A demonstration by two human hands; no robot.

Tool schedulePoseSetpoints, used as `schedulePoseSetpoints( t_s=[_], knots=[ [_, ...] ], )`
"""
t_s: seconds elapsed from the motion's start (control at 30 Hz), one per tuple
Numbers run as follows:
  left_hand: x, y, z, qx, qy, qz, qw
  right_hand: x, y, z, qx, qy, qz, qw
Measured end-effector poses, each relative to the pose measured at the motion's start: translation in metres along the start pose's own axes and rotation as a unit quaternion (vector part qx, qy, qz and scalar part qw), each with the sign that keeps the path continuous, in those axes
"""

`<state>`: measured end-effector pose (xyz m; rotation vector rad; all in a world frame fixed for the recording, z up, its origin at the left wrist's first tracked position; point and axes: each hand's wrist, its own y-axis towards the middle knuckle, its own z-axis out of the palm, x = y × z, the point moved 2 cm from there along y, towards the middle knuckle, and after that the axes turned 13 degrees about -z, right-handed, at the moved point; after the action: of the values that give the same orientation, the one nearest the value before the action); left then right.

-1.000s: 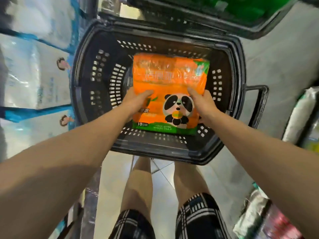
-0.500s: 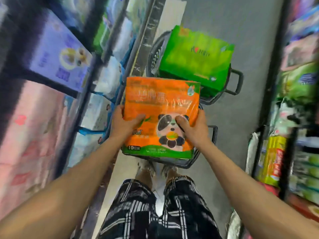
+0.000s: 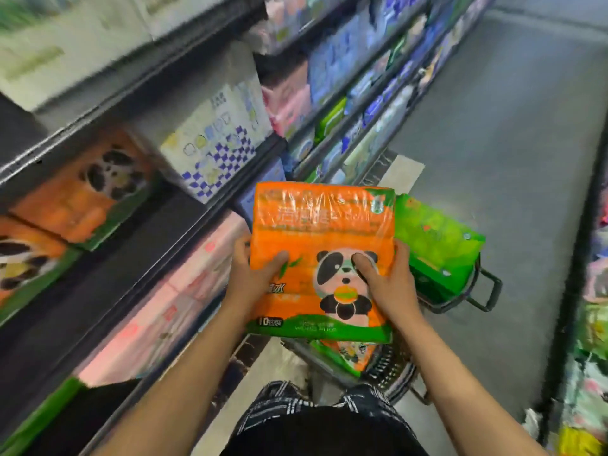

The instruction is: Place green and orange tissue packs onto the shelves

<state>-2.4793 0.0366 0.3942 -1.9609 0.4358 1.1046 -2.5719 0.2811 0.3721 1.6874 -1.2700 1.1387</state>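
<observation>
Both my hands hold an orange tissue pack (image 3: pixel 320 235) with a panda printed on it and a green strip along its near edge. My left hand (image 3: pixel 251 279) grips its left side, thumb on the front. My right hand (image 3: pixel 388 284) grips its right side, thumb pressed on the panda's face. The pack is up in the air above a dark shopping basket (image 3: pixel 391 373) on the floor, in which another orange pack (image 3: pixel 345 355) lies.
A second basket (image 3: pixel 487 287) farther along the aisle carries a green pack (image 3: pixel 437 238). Shelves on the left hold matching orange panda packs (image 3: pixel 82 189), pink packs (image 3: pixel 171 301) and a white checked pack (image 3: pixel 214 139). Grey floor runs ahead; more goods line the right edge.
The orange pack has risen out of the basket in both hands. My view has swung up and left toward the shelves.
</observation>
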Motion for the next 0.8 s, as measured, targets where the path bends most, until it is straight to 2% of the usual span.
schedulePoseSetpoints(
  t_s=[0.2, 0.33, 0.47, 0.6, 0.8],
  knots=[
    [0.004, -0.048, -0.059, -0.103, -0.063, -0.007, 0.993, 0.051, 0.017, 0.043, 0.115, 0.043, -0.101, 0.987],
    [0.009, -0.075, -0.101, -0.161, -0.101, -0.001, 0.982, 0.09, 0.023, 0.084, 0.195, 0.052, -0.169, 0.965],
    [0.015, -0.087, -0.139, -0.207, -0.149, 0.006, 0.967, 0.122, 0.032, 0.136, 0.228, 0.026, -0.23, 0.946],
    [0.021, -0.082, -0.177, -0.276, -0.13, 0.013, 0.952, 0.144, 0.043, 0.189, 0.262, -0.004, -0.272, 0.926],
    [0.031, -0.046, -0.223, -0.277, -0.17, 0.024, 0.945, 0.172, 0.071, 0.254, 0.332, 0.014, -0.288, 0.898]
  ],
)
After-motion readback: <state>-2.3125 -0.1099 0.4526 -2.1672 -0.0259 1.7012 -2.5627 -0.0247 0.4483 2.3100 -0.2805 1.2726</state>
